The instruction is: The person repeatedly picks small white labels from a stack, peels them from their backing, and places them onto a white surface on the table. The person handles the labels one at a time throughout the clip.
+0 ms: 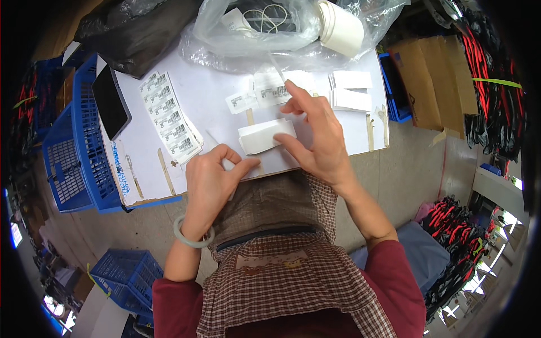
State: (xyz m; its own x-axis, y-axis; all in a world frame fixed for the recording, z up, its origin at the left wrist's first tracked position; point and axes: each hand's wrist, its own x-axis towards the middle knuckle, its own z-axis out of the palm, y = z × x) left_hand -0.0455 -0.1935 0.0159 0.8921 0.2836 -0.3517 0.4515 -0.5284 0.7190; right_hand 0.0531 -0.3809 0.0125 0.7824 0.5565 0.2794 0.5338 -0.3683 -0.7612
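Observation:
A small stack of blank white paper slips (pixel 265 137) lies near the table's front edge. My right hand (pixel 315 129) is over its right end, thumb resting at the slips and index finger stretched forward, fingers apart. To the left of the stack, my left hand (pixel 211 177) is closed, thumb and forefinger around something whitish that is mostly hidden. Beyond the stack lie printed barcode labels (pixel 270 94), partly covered by my right fingers, and a smaller label (pixel 242 102). Farther left, sheets of barcode stickers (pixel 169 115) are piled at a slant.
More white slips (pixel 350 98) lie at the right. A clear plastic bag (pixel 214 42) and a white roll (pixel 341 28) occupy the back, beside a black bag (pixel 129 34). A dark phone (pixel 111 101) leans by blue baskets (pixel 70 158). A cardboard box (pixel 434 84) stands right.

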